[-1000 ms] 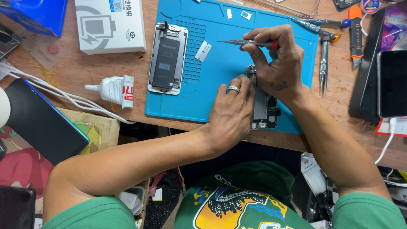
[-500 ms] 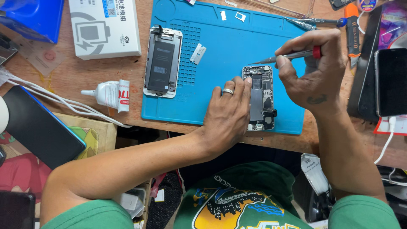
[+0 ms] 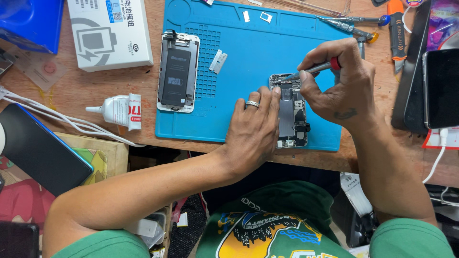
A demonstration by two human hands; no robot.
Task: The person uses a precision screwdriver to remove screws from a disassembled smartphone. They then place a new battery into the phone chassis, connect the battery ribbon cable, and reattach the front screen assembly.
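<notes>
Head view, looking straight down at a wooden workbench. An opened phone body lies lengthwise on the lower right part of a blue work mat, near the mat's front edge. Its back faces down and its insides show: dark metal shields, small connectors and a silver frame around them.

The left hand lies flat, palm down, beside the phone's left edge, with the fingertips touching the frame near its top. Those fingers are stretched out and pressing, not closed around anything. A silver ring sits on one finger. The forearm comes up from the lower left.

The right hand hovers over the phone's upper right corner, fingers curled in a pinch around a thin screwdriver with a red band on its handle. The tool slants down to the left, and its tip meets the top of the phone. The wrist bends over the mat's right edge.

Farther left on the mat lies a second phone half with a white frame and a black battery. A small silver plate lies between the two halves. Off the mat, at the left, are a white glue bottle, white cables and a white box. More screwdrivers lie at the upper right.
</notes>
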